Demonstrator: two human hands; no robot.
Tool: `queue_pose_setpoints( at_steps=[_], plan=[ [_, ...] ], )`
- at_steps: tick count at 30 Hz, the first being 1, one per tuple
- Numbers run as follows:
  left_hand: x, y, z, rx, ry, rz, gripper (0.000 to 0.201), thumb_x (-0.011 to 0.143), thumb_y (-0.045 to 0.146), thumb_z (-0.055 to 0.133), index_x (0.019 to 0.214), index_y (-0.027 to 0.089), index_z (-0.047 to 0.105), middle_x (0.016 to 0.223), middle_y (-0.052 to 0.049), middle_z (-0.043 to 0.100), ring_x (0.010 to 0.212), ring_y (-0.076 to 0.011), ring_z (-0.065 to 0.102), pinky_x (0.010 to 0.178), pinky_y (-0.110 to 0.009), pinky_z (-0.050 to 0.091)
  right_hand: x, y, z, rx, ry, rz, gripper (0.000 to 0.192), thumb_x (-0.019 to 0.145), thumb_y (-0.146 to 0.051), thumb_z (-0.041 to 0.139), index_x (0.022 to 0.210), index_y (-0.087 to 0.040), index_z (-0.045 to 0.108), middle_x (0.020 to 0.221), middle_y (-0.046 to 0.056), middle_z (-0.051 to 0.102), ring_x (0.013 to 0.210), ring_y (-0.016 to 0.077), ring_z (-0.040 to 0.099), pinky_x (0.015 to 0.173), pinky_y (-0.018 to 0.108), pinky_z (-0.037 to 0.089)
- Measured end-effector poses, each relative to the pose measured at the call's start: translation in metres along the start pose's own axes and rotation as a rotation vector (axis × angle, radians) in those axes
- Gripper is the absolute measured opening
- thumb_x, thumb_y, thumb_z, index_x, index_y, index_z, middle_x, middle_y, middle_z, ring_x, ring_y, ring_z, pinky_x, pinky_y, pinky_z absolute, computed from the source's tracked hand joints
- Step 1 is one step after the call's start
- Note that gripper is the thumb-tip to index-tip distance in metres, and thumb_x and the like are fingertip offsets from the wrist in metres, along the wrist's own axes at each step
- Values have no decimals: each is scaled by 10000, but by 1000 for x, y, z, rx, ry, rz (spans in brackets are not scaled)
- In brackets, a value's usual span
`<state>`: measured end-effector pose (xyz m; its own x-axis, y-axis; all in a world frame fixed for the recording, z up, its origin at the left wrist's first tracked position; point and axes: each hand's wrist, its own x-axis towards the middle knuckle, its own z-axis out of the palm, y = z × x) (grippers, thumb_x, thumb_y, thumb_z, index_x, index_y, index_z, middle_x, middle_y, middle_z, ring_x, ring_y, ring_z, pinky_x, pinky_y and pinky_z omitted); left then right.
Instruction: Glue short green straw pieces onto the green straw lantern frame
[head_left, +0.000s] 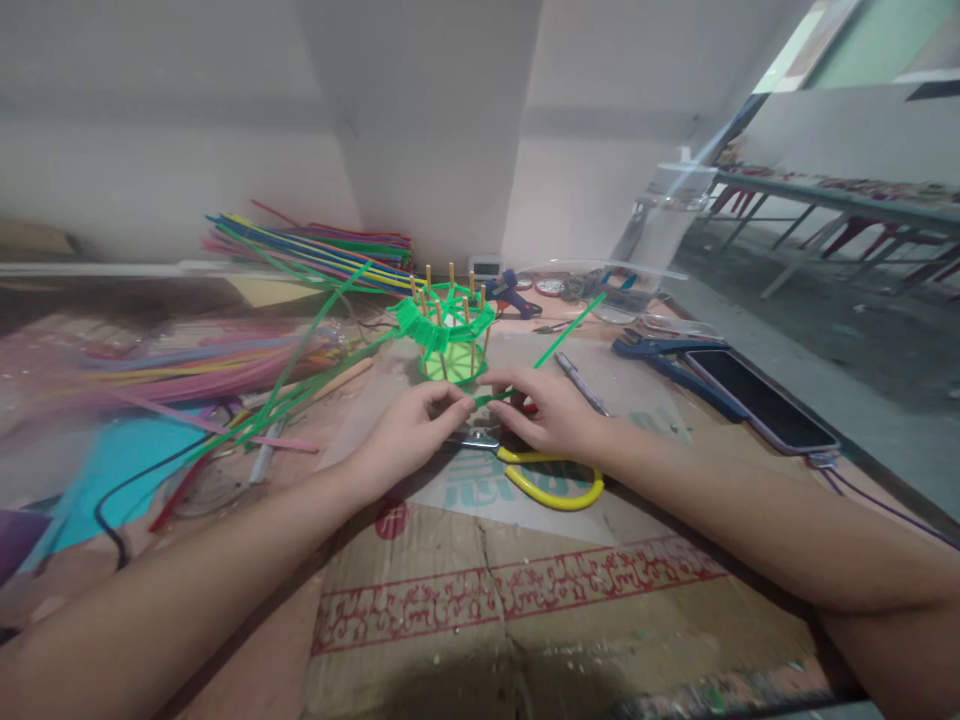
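Note:
My left hand (420,428) and my right hand (551,412) meet near the middle of the table, fingertips pinched on one green pipe cleaner (571,330). Its long straight end sticks up to the right past my right hand; a short piece shows between the two pinches. Just behind my fingers stands a round frame (452,345) of upright wooden sticks with a green disc base and a green band around its upper part. Beneath my right hand lie scissors with yellow handles (555,485), their blades partly hidden by my fingers.
Bundles of coloured pipe cleaners (322,255) lie at the back left. A glue gun (511,293) rests behind the frame. A pen (581,383), blue-handled pliers (682,370) and a phone (761,398) lie to the right. Patterned cardboard (420,600) covers the front.

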<state>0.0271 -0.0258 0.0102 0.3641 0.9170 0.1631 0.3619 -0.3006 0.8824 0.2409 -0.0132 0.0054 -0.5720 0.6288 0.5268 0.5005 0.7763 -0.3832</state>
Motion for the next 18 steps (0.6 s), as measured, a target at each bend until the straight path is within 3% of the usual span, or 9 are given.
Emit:
queue_pose_setpoints(
  at_steps=[4,13,18],
  plan=[
    [-1,0,0,61,-5,63,258,916,396,561,787,185,634,756,-2,643,743,-170,590,706,-266,435,0,1,0,-1,-8,-91,177,980,-241,534,1078,-183,669,970,80,757,779,168,685,684,273,520],
    [-4,-5,-1,225,3,207,225,960,345,517,863,194,652,880,-38,683,892,-210,611,834,-327,424,1,-2,1,66,-2,24,117,954,-232,560,944,-179,664,842,51,740,696,150,664,619,241,498],
    [-3,-4,0,182,4,168,182,917,363,603,878,193,656,909,-41,693,920,-215,620,850,-328,430,1,0,1,62,-23,56,115,951,-245,560,937,-178,652,818,44,723,676,145,642,592,232,474]
  ],
)
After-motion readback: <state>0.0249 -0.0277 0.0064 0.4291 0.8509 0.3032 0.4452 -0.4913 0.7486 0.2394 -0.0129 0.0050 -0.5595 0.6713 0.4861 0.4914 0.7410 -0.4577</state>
